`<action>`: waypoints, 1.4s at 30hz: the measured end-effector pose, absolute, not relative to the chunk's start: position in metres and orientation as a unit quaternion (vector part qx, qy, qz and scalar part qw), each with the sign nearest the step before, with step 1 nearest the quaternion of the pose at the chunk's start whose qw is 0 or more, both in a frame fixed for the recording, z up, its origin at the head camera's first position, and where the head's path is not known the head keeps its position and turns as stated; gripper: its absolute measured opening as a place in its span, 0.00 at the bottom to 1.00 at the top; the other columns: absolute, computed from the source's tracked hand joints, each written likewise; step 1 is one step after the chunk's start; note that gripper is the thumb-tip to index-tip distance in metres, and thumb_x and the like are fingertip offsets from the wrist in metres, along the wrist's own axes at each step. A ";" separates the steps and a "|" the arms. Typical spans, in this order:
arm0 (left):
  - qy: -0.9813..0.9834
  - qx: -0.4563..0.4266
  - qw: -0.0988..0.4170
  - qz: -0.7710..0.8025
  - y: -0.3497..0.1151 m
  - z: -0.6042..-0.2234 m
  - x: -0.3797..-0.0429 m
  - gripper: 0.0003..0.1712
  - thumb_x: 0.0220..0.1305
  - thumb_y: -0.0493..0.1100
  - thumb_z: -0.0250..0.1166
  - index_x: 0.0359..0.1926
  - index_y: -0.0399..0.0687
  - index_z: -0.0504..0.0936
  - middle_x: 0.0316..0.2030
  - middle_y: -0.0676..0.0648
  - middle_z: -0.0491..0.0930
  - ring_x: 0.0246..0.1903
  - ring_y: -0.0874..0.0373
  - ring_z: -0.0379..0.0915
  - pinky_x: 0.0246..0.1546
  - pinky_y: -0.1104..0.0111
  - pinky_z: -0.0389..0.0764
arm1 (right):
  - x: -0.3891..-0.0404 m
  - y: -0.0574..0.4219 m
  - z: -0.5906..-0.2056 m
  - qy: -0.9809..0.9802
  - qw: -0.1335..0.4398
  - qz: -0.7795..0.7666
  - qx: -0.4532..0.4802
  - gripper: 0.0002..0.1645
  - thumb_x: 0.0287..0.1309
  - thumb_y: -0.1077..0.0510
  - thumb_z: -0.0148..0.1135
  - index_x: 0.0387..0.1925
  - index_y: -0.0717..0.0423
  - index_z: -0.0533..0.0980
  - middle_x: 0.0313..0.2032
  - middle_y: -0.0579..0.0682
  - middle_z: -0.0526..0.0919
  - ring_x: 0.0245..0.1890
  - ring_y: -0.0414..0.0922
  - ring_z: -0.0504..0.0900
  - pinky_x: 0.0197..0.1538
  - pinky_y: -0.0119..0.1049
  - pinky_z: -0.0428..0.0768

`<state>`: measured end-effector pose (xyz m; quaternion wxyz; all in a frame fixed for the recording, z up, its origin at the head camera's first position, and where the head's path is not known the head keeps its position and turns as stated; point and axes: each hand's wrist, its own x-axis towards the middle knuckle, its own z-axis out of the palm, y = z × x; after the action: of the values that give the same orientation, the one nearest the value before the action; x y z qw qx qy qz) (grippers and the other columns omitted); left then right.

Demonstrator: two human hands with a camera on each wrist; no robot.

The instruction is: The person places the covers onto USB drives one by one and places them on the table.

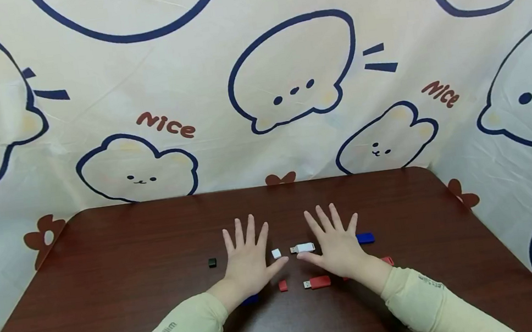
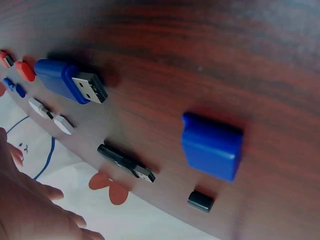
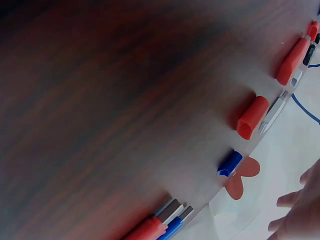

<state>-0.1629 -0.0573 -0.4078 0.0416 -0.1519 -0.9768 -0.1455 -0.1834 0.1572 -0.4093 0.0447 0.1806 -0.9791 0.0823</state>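
Observation:
Both hands are spread with straight fingers over the table and hold nothing. My left hand [image 1: 248, 265] is between a black cap [image 1: 212, 263] and a white cap [image 1: 276, 254]; its wrist partly hides a blue piece [image 1: 250, 300]. Beside my right hand [image 1: 339, 245] are a white USB stick [image 1: 304, 247] and a blue piece [image 1: 366, 238]; its wrist partly covers a red piece [image 1: 387, 262]. Between the forearms lie a red cap [image 1: 283, 285] and a red USB stick [image 1: 317, 282]. The left wrist view shows a blue USB stick [image 2: 60, 80], a blue cap [image 2: 212, 147] and a black USB stick [image 2: 120, 160].
The dark wood table [image 1: 131, 249] has rounded far corners. A pale cloth [image 1: 206, 84] with cartoon drawings hangs behind it and along both sides. In the right wrist view, a red cap [image 3: 252, 117] and a blue cap [image 3: 230, 163] lie near the far edge.

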 end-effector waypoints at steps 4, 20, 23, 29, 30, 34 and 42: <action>-0.979 -0.157 0.033 -0.130 -0.054 -0.409 -0.166 0.47 0.59 0.70 0.53 0.69 0.44 0.59 0.71 0.34 0.47 0.70 0.32 0.37 0.63 0.35 0.38 | -0.185 0.155 -0.411 -0.978 0.043 0.056 0.197 0.53 0.51 0.26 0.52 0.71 0.50 0.54 0.70 0.60 0.57 0.71 0.64 0.46 0.59 0.76 0.42; -0.979 -0.186 0.044 -0.068 -0.047 -0.408 -0.177 0.23 0.55 0.57 0.65 0.45 0.47 0.82 0.56 0.41 0.74 0.62 0.42 0.61 0.64 0.38 0.46 | -0.192 0.146 -0.409 -0.964 0.023 -0.010 0.266 0.32 0.53 0.47 0.65 0.57 0.58 0.73 0.57 0.53 0.77 0.61 0.53 0.69 0.60 0.57 0.64; -0.979 -0.190 0.044 -0.056 -0.045 -0.410 -0.180 0.21 0.55 0.57 0.66 0.43 0.49 0.83 0.52 0.44 0.77 0.59 0.44 0.64 0.64 0.38 0.48 | -0.195 0.143 -0.410 -0.959 0.034 -0.023 0.279 0.28 0.53 0.49 0.66 0.53 0.57 0.76 0.52 0.51 0.80 0.56 0.50 0.72 0.56 0.52 0.69; -0.980 -0.191 0.043 -0.036 -0.044 -0.412 -0.183 0.18 0.54 0.57 0.67 0.39 0.51 0.84 0.43 0.47 0.81 0.53 0.46 0.69 0.64 0.39 0.49 | -0.197 0.141 -0.411 -0.954 0.059 -0.034 0.293 0.17 0.50 0.51 0.69 0.42 0.54 0.82 0.41 0.49 0.83 0.44 0.47 0.76 0.46 0.45 0.75; -0.980 -0.192 0.044 -0.033 -0.044 -0.413 -0.184 0.18 0.53 0.57 0.67 0.38 0.51 0.84 0.43 0.47 0.81 0.52 0.47 0.70 0.64 0.39 0.50 | -0.197 0.141 -0.411 -0.953 0.063 -0.034 0.294 0.15 0.49 0.51 0.69 0.40 0.53 0.82 0.39 0.48 0.84 0.43 0.46 0.76 0.44 0.44 0.75; -0.979 -0.194 0.051 -0.035 -0.044 -0.412 -0.187 0.16 0.50 0.56 0.70 0.35 0.51 0.85 0.38 0.48 0.82 0.48 0.48 0.72 0.63 0.40 0.52 | -0.197 0.141 -0.412 -0.949 0.077 -0.029 0.304 0.08 0.48 0.54 0.69 0.32 0.51 0.82 0.32 0.46 0.83 0.37 0.45 0.76 0.38 0.40 0.75; -0.976 -0.206 0.058 -0.042 -0.042 -0.411 -0.189 0.09 0.49 0.52 0.71 0.26 0.54 0.84 0.31 0.52 0.82 0.43 0.50 0.73 0.62 0.42 0.56 | -0.197 0.142 -0.414 -0.947 0.085 -0.026 0.307 0.05 0.49 0.56 0.69 0.29 0.51 0.82 0.28 0.46 0.82 0.34 0.44 0.75 0.36 0.39 0.74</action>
<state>-0.1892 -0.0422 -0.4112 0.0581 -0.2063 -0.9759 -0.0419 -0.1971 0.1417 -0.4141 0.0847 0.3073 -0.9475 -0.0262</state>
